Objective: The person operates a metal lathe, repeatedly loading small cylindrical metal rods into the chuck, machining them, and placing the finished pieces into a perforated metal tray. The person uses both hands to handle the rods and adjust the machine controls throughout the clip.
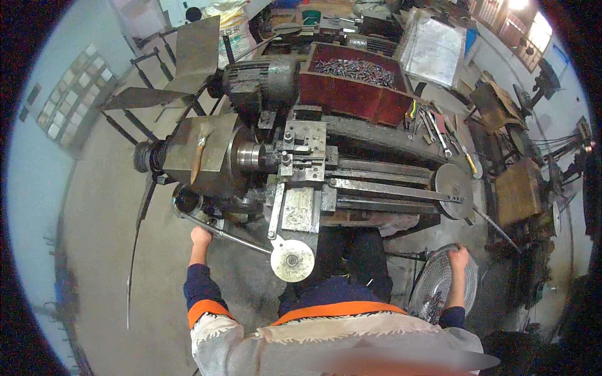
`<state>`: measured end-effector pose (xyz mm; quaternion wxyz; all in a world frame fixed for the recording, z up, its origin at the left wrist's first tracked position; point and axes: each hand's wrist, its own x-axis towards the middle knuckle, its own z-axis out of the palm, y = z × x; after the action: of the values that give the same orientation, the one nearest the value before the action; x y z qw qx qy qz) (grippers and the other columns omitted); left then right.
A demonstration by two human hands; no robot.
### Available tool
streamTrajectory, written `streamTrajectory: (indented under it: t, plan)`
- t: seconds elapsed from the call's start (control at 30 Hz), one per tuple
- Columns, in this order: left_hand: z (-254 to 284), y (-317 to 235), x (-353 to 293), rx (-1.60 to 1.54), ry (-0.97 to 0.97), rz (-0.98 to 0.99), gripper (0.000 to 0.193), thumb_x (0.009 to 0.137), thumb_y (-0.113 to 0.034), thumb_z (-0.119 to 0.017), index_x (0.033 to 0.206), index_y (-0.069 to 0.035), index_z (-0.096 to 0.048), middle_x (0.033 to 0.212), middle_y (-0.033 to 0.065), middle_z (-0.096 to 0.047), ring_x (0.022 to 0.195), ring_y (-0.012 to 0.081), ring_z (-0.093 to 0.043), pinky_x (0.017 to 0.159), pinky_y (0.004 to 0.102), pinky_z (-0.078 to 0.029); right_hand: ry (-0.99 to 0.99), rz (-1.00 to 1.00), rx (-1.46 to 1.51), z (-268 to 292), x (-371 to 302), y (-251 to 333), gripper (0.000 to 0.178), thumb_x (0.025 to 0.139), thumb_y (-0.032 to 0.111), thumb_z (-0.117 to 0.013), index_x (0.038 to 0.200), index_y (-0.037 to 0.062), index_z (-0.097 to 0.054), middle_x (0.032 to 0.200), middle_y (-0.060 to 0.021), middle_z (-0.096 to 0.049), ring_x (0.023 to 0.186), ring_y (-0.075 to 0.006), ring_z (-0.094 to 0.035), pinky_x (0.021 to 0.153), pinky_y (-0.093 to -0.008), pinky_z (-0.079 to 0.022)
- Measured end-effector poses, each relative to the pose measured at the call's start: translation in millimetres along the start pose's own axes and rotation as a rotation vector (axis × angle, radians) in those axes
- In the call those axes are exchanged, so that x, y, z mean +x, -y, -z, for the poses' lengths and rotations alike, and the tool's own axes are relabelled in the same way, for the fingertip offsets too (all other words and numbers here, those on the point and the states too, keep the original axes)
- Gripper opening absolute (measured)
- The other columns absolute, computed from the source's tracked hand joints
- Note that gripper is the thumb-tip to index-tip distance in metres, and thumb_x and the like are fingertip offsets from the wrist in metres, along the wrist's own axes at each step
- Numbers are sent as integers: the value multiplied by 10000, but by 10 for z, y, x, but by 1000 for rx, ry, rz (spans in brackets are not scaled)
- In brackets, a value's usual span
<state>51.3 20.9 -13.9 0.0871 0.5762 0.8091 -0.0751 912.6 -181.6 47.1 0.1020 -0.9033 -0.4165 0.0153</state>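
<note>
My left hand (200, 236) is closed beside a long metal bar (235, 240) at the front left of a small lathe-like machine (306, 141). What its fingers hold, if anything, is hidden. A round pale disc (292, 260) sits at the bar's right end. My right hand (459, 256) is also closed, at the far edge of a round, dimpled metal basin (446, 283). Whether it grips the rim or a small part cannot be made out. Small dark pieces (433, 305) lie inside the basin.
Behind the machine stands a dark red box (351, 98) holding many small metal parts (357, 71). Wrenches and pliers (433, 128) lie right of it. A brush (200, 151) rests on the machine's housing, in front of the motor (263, 81). At left is a metal chair (188, 62).
</note>
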Motion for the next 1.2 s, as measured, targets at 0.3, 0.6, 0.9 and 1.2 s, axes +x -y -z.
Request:
streamTrajectory:
  t: [0.3, 0.6, 0.9, 1.2]
  plan:
    - [-843, -361, 186, -623, -399, 24, 325, 738, -272, -556, 956, -32, -566, 867, 180, -620, 809, 341, -602, 705, 426, -478, -45, 132, 127, 671, -21, 834, 371, 558, 187, -619, 902, 59, -671, 821, -196, -628, 786, -321, -610, 732, -374, -476]
    - [-110, 130, -128, -250, -61, 92, 361, 738, -318, -602, 999, -69, -580, 971, 181, -604, 948, 340, -564, 792, 434, -450, -44, 748, 530, 1407, 311, 3218, 357, 605, 87, -588, 955, 34, -635, 909, -160, -627, 882, -297, -589, 801, -330, -449]
    - [1830, 1844, -1234, -19, -877, 178, 478, 820, -448, -503, 1039, -27, -555, 837, 160, -630, 791, 338, -603, 669, 426, -474, 144, 1474, -40, 1210, -790, 6005, 314, 488, 238, -646, 760, 85, -675, 780, -93, -635, 841, -262, -569, 756, -364, -440]
    - [1482, 154, -2182, 10, -585, 467, 503, 696, -460, -646, 915, -19, -542, 767, 183, -611, 751, 357, -611, 648, 446, -487, 183, 1446, -138, 1075, -824, 6177, 262, 534, 250, -638, 728, 76, -665, 808, -118, -635, 864, -256, -582, 841, -383, -403]
